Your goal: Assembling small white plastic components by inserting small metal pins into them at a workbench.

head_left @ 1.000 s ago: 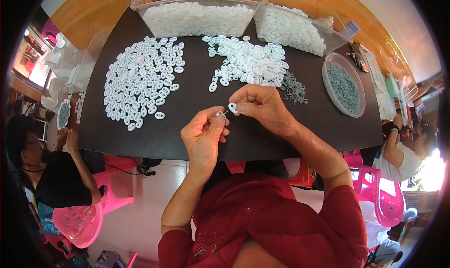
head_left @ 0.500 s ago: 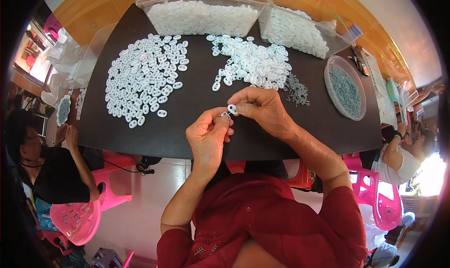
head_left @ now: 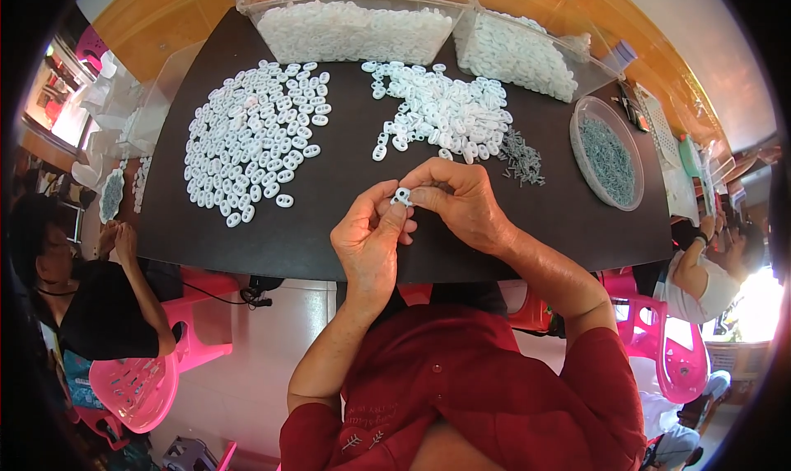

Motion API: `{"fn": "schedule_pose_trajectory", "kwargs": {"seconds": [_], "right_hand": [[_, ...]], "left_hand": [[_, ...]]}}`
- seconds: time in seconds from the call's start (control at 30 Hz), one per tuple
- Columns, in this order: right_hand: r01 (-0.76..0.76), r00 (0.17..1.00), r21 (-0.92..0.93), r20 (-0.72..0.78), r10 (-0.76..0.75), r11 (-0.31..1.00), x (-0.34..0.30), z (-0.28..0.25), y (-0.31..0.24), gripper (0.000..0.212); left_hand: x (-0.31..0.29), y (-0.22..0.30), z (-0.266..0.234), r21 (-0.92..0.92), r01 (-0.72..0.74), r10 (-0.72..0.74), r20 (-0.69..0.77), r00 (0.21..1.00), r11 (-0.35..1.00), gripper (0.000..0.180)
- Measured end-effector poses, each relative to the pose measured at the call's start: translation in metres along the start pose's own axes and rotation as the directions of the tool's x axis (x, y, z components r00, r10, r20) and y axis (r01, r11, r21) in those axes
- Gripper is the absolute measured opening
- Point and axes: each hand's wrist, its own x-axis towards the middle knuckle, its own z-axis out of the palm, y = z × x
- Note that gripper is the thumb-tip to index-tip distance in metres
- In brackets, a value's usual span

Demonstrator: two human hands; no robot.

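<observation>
Left hand [head_left: 368,232] and right hand [head_left: 461,201] closer together than before, both pinching small white pieces [head_left: 402,196] over dark table [head_left: 247,244]. Beyond: white pile left [head_left: 247,141], white pile centre [head_left: 449,112], loose grey screws [head_left: 521,158], round tub [head_left: 582,176] right.

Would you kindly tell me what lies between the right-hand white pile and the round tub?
In the head view, a heap of grey pieces lies on the table between the white pile and the tub.
</observation>
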Motion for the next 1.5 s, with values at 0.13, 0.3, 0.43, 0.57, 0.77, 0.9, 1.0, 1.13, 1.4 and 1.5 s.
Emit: {"fn": "schedule_pose_trajectory", "kwargs": {"seconds": [0.13,0.3,0.43,0.57,0.77,0.9,1.0,1.13,1.4,1.5], "right_hand": [[0.092,0.992,-0.023,-0.082,-0.093,0.996,-0.003,0.007,-0.005,0.007],[0.258,0.956,-0.286,-0.066,-0.287,0.923,-0.007,0.006,0.003,0.019],[0.287,0.942,-0.357,-0.065,-0.33,0.889,-0.013,0.011,-0.001,0.033],[0.378,0.879,-0.461,-0.092,-0.467,0.803,-0.013,0.014,0.002,0.036],[0.418,0.793,-0.598,-0.127,-0.596,0.684,-0.014,0.018,0.003,0.032],[0.428,0.775,-0.621,-0.123,-0.62,0.657,-0.013,0.019,0.002,0.031],[0.427,0.78,-0.618,-0.118,-0.614,0.66,-0.013,0.019,0.002,0.032],[0.419,0.785,-0.605,-0.132,-0.605,0.677,-0.014,0.02,0.005,0.032],[0.386,0.811,-0.565,-0.169,-0.561,0.729,-0.016,0.024,0.003,0.034],[0.409,0.783,-0.594,-0.162,-0.601,0.693,-0.015,0.021,0.005,0.035]], "left_hand": [[0.001,-0.005,0.001,-0.026,-0.007,0.007,-0.014,1.0,1.0,0.024],[0.003,-0.002,0.003,-0.058,-0.029,0.027,-0.027,0.999,0.998,0.022],[0.004,-0.002,0.003,-0.109,-0.067,0.063,-0.043,0.997,0.992,0.02],[0.003,0.004,0.013,-0.122,-0.051,0.039,-0.095,0.995,0.991,0.018],[0.002,0.008,0.015,-0.161,0.004,-0.026,-0.135,0.991,0.987,0.015],[0.002,0.007,0.015,-0.171,0.018,-0.045,-0.154,0.987,0.985,0.015],[0.002,0.008,0.016,-0.171,0.022,-0.05,-0.158,0.986,0.985,0.015],[0.002,0.009,0.016,-0.137,0.008,-0.029,-0.155,0.988,0.991,0.014],[0.001,0.009,0.013,-0.16,0.006,-0.032,-0.158,0.987,0.987,0.015],[0.002,0.012,0.011,-0.156,0.028,-0.046,-0.114,0.992,0.987,0.015]]}}
